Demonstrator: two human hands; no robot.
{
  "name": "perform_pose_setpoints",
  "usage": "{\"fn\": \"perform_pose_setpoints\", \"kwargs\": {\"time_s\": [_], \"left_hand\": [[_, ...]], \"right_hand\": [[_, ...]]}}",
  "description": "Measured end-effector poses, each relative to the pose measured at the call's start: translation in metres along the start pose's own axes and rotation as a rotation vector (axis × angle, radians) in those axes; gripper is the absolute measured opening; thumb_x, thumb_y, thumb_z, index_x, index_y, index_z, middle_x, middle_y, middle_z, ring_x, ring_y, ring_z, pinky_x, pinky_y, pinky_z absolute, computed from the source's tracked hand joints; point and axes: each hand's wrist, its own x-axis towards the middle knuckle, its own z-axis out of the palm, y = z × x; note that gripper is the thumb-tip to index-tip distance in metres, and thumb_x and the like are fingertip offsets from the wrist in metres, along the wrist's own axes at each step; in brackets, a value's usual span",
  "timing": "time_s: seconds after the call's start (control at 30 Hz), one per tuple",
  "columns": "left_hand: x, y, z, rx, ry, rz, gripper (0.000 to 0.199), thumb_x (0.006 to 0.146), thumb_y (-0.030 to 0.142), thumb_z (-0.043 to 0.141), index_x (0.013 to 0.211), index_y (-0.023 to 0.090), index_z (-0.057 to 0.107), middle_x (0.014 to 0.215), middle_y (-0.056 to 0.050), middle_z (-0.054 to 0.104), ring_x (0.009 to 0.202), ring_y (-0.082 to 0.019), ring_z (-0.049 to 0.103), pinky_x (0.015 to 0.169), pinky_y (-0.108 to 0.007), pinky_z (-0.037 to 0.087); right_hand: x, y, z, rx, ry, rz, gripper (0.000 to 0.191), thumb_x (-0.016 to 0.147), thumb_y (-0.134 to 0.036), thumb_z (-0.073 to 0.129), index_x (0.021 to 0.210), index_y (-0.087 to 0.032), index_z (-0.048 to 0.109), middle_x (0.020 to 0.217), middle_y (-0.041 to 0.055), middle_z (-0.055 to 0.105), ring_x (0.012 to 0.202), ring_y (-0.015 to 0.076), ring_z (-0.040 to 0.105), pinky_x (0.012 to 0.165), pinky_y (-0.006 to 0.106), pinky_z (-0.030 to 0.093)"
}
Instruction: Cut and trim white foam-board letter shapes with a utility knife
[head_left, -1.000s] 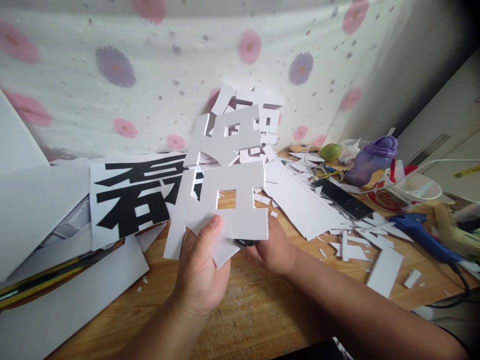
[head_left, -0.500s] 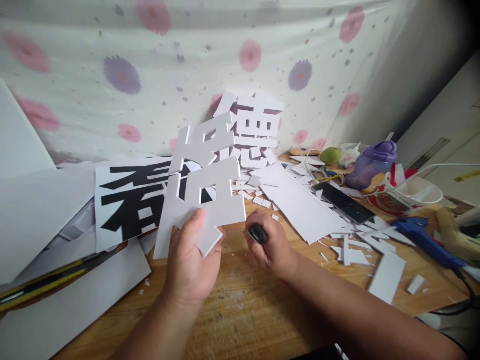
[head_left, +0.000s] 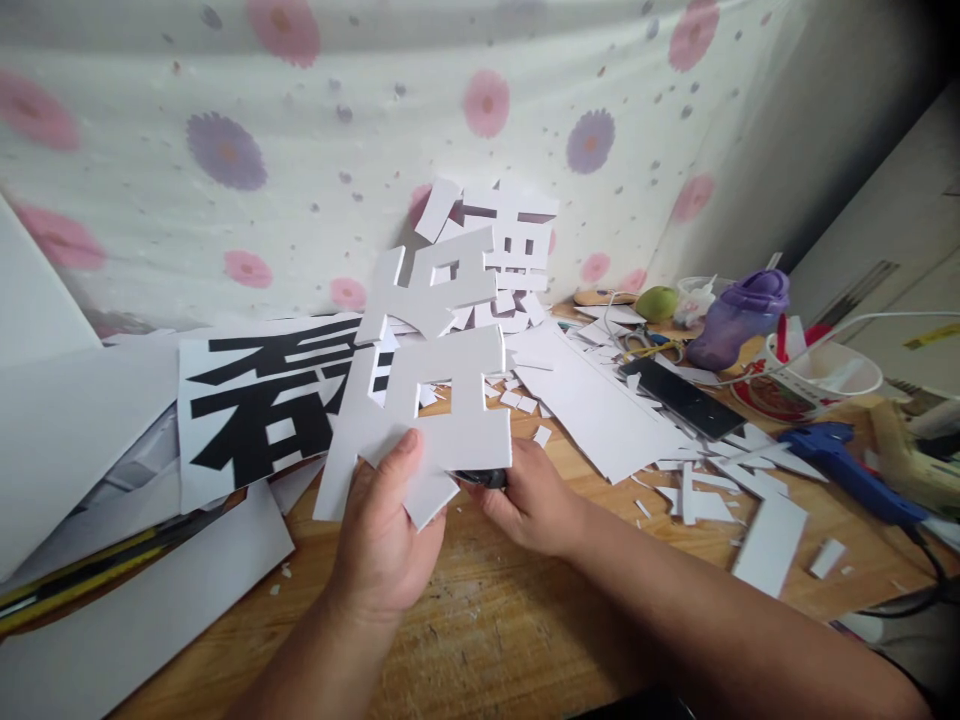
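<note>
My left hand [head_left: 390, 530] grips the lower edge of a white foam board cutout [head_left: 465, 440], thumb on its face. The cutout is tilted up and has square holes and notches. My right hand [head_left: 532, 500] is closed round a black tool [head_left: 484, 478], just under the cutout's lower right edge. The tool's front end is hidden behind the board. Left of the cutout lies a white sheet with a black printed character [head_left: 262, 420]. Behind it, another white cutout character [head_left: 517, 215] leans against the flowered curtain.
White scraps [head_left: 705, 505] and a long white board [head_left: 600, 410] cover the table's right part, near a black phone [head_left: 682, 398], a blue glue gun [head_left: 855, 470], a purple bottle [head_left: 742, 315] and a tub [head_left: 825, 375]. Large white boards [head_left: 150, 610] lie at left.
My right hand has moved the black tool left, under the cutout's edge. The cutout has shifted slightly right in my left hand's grip. The camera view has shifted a little.
</note>
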Motion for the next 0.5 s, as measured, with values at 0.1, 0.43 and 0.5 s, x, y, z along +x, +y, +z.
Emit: {"fn": "perform_pose_setpoints", "kwargs": {"time_s": [0.1, 0.43, 0.5], "left_hand": [[-0.0011, -0.0014, 0.0005, 0.005, 0.021, -0.020, 0.014, 0.073, 0.027, 0.075, 0.081, 0.024, 0.064, 0.075, 0.002, 0.068, 0.074, -0.016, 0.063, 0.061, -0.026, 0.050], [-0.0005, 0.0023, -0.0043, -0.035, -0.015, -0.144, 0.027, 0.072, 0.028, 0.075, 0.063, 0.020, 0.052, 0.071, 0.002, 0.067, 0.072, -0.014, 0.064, 0.049, -0.021, 0.044], [-0.0005, 0.0027, -0.0036, -0.042, -0.015, -0.148, 0.030, 0.072, 0.027, 0.076, 0.060, 0.019, 0.050, 0.077, 0.002, 0.069, 0.073, -0.013, 0.064, 0.049, -0.020, 0.045]], "right_hand": [[0.0006, 0.0003, -0.0014, 0.003, 0.005, -0.002, 0.016, 0.077, -0.014, 0.045, 0.091, -0.021, 0.050, 0.078, 0.0036, 0.063, 0.068, 0.0172, 0.057, 0.062, 0.028, 0.048], [0.0010, 0.0006, -0.0028, 0.104, -0.108, 0.088, 0.012, 0.082, -0.017, 0.046, 0.092, -0.020, 0.053, 0.081, 0.0038, 0.064, 0.069, 0.0159, 0.059, 0.065, 0.028, 0.050], [0.0016, -0.0007, -0.0035, 0.119, -0.115, 0.100, 0.013, 0.082, -0.017, 0.046, 0.093, -0.019, 0.053, 0.082, 0.0040, 0.065, 0.071, 0.0163, 0.060, 0.066, 0.029, 0.050]]}}
